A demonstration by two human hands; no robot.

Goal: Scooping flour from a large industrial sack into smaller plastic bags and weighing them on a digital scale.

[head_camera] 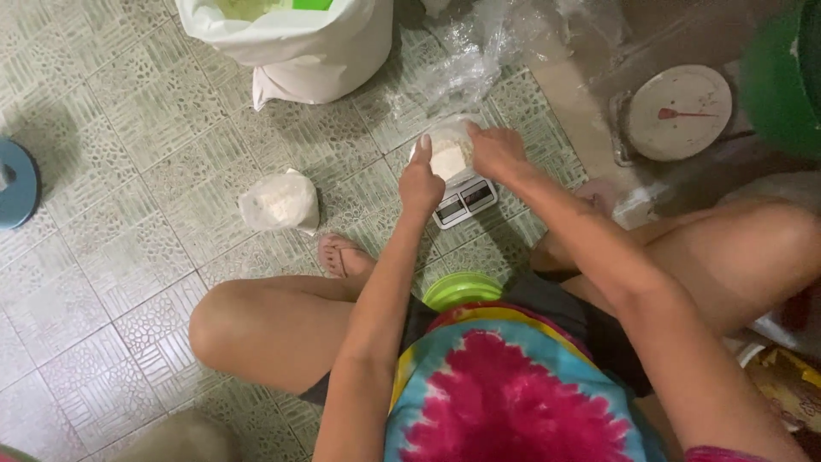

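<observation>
Item: small clear bag of white powder (451,156), sitting on my little digital scale (463,198) on the tiled floor (128,214), my left hand (421,181) and right hand (496,152) pinching its sides, fingers closed on the plastic; second filled bag (279,202) lying apart to my left.

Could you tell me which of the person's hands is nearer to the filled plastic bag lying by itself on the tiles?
Left. The left hand rests on the bag on the digital scale, just right of the lone filled bag. The right hand sits farther right, across the scale.
</observation>
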